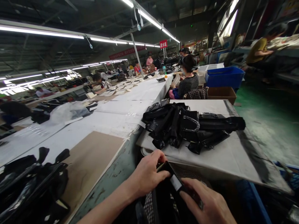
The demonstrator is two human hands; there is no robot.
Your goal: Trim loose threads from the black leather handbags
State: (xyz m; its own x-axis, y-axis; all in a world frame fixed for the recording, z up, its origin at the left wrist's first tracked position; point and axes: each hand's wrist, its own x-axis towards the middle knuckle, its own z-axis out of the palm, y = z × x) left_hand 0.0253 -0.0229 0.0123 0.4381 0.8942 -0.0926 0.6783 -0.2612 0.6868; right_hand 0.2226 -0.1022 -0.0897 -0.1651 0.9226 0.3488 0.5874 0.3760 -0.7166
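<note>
Low in the middle of the head view, a black bag [169,199] is between my two hands, close to my body. My left hand [149,171] pinches its upper edge between thumb and fingers. My right hand [203,199] grips the same edge lower down and to the right, its fingertips partly hidden. A small white label [175,182] shows on the dark edge between them. Below, the bag merges with dark and checked cloth [149,205], so its full outline cannot be made out.
Several black bags with wrapped handles [177,124] lie heaped on a white-topped table [210,154] ahead. More black bag pieces [30,186] lie on the long bench at left, beside a brown board [98,149]. A seated co-worker [190,82] and a blue bin [224,77] are beyond.
</note>
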